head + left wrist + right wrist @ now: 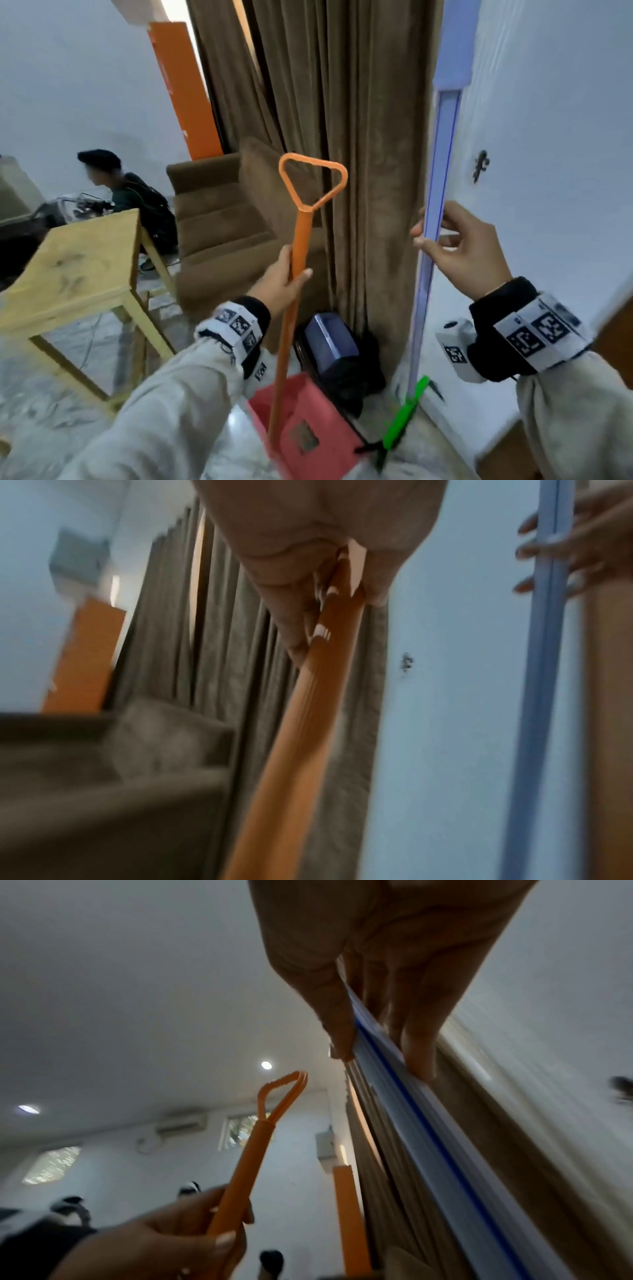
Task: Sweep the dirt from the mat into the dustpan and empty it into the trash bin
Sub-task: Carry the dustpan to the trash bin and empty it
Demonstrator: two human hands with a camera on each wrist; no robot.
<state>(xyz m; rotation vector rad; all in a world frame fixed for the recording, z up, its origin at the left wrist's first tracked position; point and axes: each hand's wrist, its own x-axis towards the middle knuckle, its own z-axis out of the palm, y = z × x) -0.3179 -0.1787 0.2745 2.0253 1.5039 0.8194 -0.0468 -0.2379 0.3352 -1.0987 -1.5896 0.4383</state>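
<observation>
Nearest are two hands, each on one long handle: the left hand (281,281) is wrapped around the orange handle (298,240) of the one dustpan (308,435), thumb on the right side of the shaft and fingers behind it, while the right hand (462,250) curls thumb and fingers loosely around the pale blue broom handle (435,192), the thumb on the near side and the fingertips showing past its left edge. Both forearms reach forward in light sleeves with black cuffs and printed marker bands. The red pan sits low between the arms on the marbled floor (51,404), its handle rising upright to a triangular loop. The broom stands upright close against the white wall (548,137), its green head (407,418) on the floor just right of the pan. Just behind the pan one dark trash bin (329,342) with a bluish lid stands against the brown curtain (342,102). To the left is one wooden table (75,267), then one brown armchair (215,212), and farthest a seated person (137,202) and an orange panel (185,92)
</observation>
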